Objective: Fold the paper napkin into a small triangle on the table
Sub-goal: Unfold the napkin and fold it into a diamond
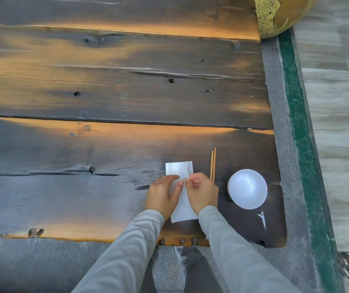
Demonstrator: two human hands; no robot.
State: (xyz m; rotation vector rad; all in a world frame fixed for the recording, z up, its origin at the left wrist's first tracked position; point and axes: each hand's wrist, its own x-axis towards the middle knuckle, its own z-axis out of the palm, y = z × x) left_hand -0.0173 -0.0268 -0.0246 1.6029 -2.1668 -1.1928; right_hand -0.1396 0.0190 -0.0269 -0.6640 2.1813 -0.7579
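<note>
Lying lengthwise on the dark plank table [105,187], near its front edge, the white napkin [183,208] is a long narrow strip running away from the person. Both hands sit on its middle. The left hand [162,195] lies mostly flat on the strip's left side, fingers spread and pressing the paper down, not closed round anything. The right hand [203,191] is curled, thumb and forefinger pinching the napkin's right edge just where the two hands meet. The far end of the strip shows a slight raised flap at its right corner; the near end lies flat between the grey sleeves [232,250]. Just right of the napkin lie two chopsticks [213,163], side by side and partly hidden under the right hand. Further right stands a white bowl [247,188], apart from the hands.
</note>
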